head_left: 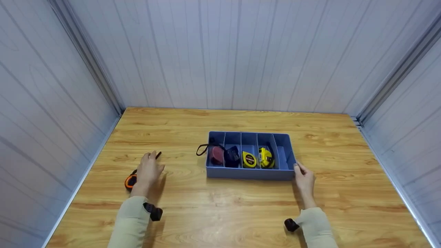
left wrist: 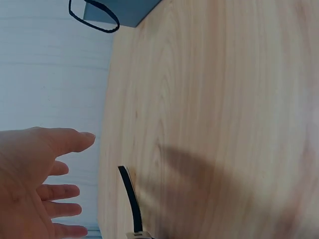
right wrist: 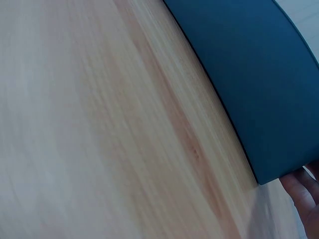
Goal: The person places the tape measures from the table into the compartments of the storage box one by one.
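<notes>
My left hand [head_left: 148, 174] is held over the left part of the table, fingers extended and thumb apart, with nothing in its grasp. Partly hidden beneath it lies an orange-and-black tape measure [head_left: 129, 182]; a black strap [left wrist: 130, 199] shows beside the hand in the left wrist view. At the near right corner of a blue divided box [head_left: 249, 174], my right hand [head_left: 305, 179] grips the edge. Inside the box, from the left, are a dark red tape measure [head_left: 216, 155], a dark blue one [head_left: 232, 157] and two yellow ones [head_left: 249, 159], each in its own compartment. The rightmost compartment holds nothing.
The red tape measure's black wrist loop [head_left: 201, 150] hangs over the box's left side. A wood-grain table [head_left: 224, 213] carries everything, with pale panel walls [head_left: 220, 55] behind and on both sides.
</notes>
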Motion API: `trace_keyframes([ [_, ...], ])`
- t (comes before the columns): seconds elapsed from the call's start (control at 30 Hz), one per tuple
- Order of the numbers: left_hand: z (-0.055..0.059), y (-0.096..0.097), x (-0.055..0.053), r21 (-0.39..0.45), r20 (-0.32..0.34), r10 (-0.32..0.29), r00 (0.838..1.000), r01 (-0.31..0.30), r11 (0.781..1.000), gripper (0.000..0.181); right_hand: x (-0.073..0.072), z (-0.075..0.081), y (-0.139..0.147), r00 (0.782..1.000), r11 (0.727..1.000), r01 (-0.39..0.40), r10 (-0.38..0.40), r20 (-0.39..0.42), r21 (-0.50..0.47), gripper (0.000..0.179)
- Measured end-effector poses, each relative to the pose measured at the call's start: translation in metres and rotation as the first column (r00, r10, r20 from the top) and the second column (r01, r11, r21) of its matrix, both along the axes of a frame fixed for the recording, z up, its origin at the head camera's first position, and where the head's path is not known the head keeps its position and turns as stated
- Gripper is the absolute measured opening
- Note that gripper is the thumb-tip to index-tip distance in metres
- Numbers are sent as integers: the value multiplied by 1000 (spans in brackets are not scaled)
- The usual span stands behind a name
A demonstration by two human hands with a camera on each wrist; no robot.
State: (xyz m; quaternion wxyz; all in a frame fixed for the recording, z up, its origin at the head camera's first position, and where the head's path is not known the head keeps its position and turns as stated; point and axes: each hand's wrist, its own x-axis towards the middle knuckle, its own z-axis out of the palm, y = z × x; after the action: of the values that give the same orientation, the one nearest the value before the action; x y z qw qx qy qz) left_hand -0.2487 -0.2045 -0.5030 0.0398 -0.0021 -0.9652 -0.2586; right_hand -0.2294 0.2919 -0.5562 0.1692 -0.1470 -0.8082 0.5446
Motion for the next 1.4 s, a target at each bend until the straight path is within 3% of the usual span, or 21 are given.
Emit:
trace_keyframes([
  [0.2, -8, -13, 7, -43, -13, 17, 1000, -18, 999, 60, 0, 0, 1, 1000, 1000, -5, 5, -8, -4, 35],
  [0.9, -25, -38, 30, -89, 106, 104, 989, -95, 991, 62, -1, -1, -1, 999, 999, 35, -35, -18, 16, 33],
  [1.4, -33, -44, 36, -97, 130, 123, 984, -111, 989, 57, -2, 0, -1, 1000, 1000, 11, -11, -17, -22, 32],
])
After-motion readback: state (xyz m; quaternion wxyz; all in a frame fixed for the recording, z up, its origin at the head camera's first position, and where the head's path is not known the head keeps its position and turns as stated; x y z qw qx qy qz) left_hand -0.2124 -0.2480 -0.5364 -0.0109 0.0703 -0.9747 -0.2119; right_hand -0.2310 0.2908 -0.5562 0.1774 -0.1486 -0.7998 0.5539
